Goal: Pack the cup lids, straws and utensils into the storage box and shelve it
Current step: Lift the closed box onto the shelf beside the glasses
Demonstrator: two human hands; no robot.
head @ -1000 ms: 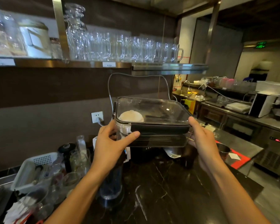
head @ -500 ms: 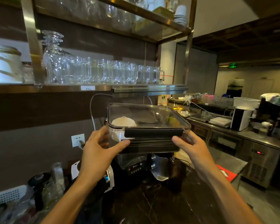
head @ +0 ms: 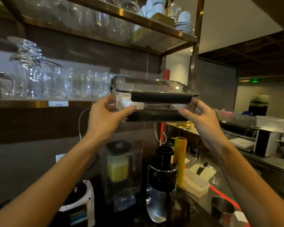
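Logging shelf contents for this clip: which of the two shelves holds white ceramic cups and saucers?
The upper shelf, at its right end; the lower shelf carries only clear glassware.

Both our bare arms reach up and away from us, forearms rising from the near lower corners toward the middle of the view and converging slightly. Our left hand [head: 105, 118] is raised with its back toward us, wrist nearly straight, thumb stretched rightward and pressed along the near face of the storage box [head: 154, 99], the fingers wrapped around its left end and mostly hidden. Our right hand [head: 202, 122] mirrors it, wrist bent back a little, thumb pointing left against the near lower edge, fingers curled around the right end. Both hands clamp firmly at the same height.
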